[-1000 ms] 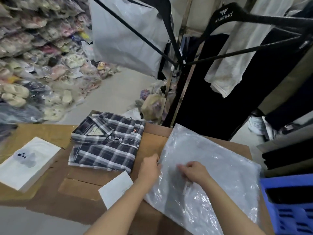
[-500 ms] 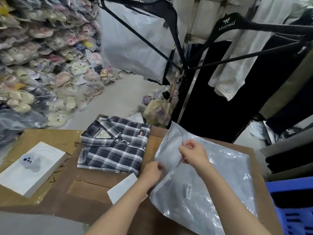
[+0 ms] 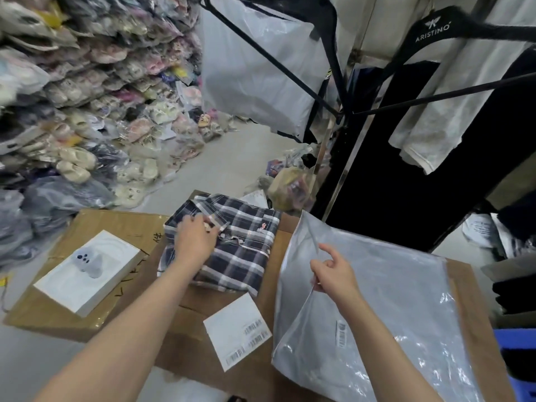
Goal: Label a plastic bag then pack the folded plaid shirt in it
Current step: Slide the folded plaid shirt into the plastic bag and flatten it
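A folded navy and white plaid shirt (image 3: 240,245) lies on the cardboard-covered table (image 3: 121,227). My left hand (image 3: 195,237) rests on the shirt's left side near the collar, fingers curled onto the cloth. To the right lies a clear plastic bag (image 3: 391,300) with a small barcode label (image 3: 341,335) stuck on it. My right hand (image 3: 333,271) pinches the bag's upper layer at its left edge and lifts it, so the mouth gapes toward the shirt.
A white sheet with barcodes (image 3: 237,329) lies in front of the shirt. A white box (image 3: 90,265) sits at the left. Black hangers (image 3: 435,27) and hung clothes are overhead and behind. Bagged sandals (image 3: 87,126) pile up at the left. A blue crate (image 3: 519,343) is at the right.
My left hand left the bag's edge and moved left onto the plaid shirt. My right hand kept its hold on the bag's upper layer and has raised it.
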